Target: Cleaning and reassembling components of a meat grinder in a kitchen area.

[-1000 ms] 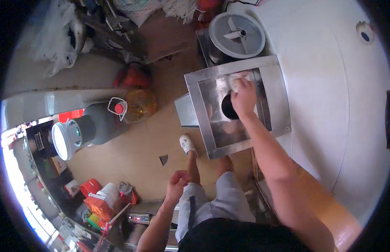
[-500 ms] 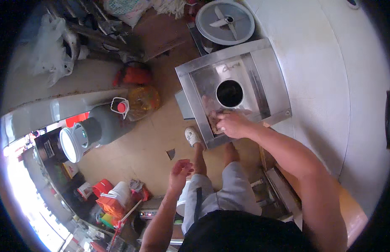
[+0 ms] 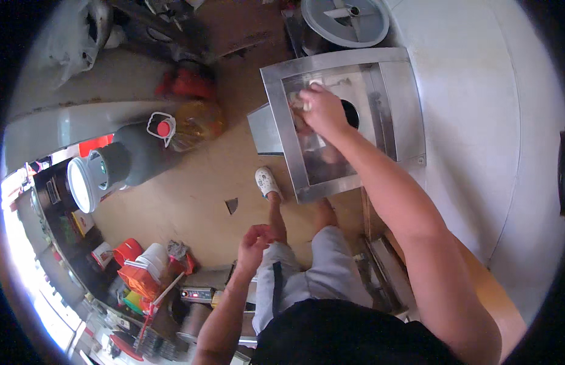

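Scanning from the left, I find a grey, rounded gas cylinder (image 3: pixel 142 155), then tan flooring (image 3: pixel 191 204). My bare left hand (image 3: pixel 253 248) hangs above it, grip loosely half-spread. Against a smooth white wall (image 3: pixel 477 103), a square stainless-steel tray (image 3: pixel 409 106) surrounds my bare right hand (image 3: pixel 324 112); its fingers bend together, but I cannot tell what they pinch.

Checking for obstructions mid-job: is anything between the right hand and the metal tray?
Only what looks like a pale cloth at the fingertips of the right hand; nothing else visible stands between hand and metal tray.
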Demonstrator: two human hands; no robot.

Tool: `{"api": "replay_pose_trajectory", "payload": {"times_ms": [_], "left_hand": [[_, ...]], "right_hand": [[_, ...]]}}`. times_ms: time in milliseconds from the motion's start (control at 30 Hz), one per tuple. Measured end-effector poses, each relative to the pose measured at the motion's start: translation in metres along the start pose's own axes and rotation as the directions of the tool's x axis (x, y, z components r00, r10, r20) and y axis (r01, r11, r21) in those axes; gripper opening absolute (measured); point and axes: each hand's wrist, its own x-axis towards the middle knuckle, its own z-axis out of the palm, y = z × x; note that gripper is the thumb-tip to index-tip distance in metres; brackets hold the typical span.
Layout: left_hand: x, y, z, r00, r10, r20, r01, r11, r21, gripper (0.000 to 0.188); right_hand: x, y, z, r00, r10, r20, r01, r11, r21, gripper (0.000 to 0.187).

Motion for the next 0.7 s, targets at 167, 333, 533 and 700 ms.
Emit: {"api": "replay_pose_trajectory", "payload": {"times_ms": [167, 333, 533, 700], "left_hand": [[0.005, 0.026, 0.013, 0.997, -0.036, -0.064, 0.035, 0.999, -0.023, 0.013], [0.015, 0.03, 0.017, 0.999, 0.009, -0.053, -0.014, 0.996, -0.084, 0.014], [0.02, 0.039, 0.023, 0.997, -0.071, -0.037, 0.065, 0.989, -0.136, 0.018], [0.019, 0.022, 0.016, 0.999, 0.015, -0.039, -0.018, 0.996, -0.092, 0.02]], "right_hand": [[-0.07, -0.016, -0.034, 0.854, -0.056, 0.517, 0.109, 0.991, -0.073, 0.012], [-0.084, -0.026, -0.041, 0.759, -0.082, 0.645, 0.163, 0.984, -0.066, 0.015], [-0.082, -0.027, -0.044, 0.713, 0.21, 0.669, 0.005, 0.953, -0.304, 0.019], [-0.079, -0.008, -0.082, 0.698, 0.343, 0.629, 0.034, 0.861, -0.507, 0.014]]}}
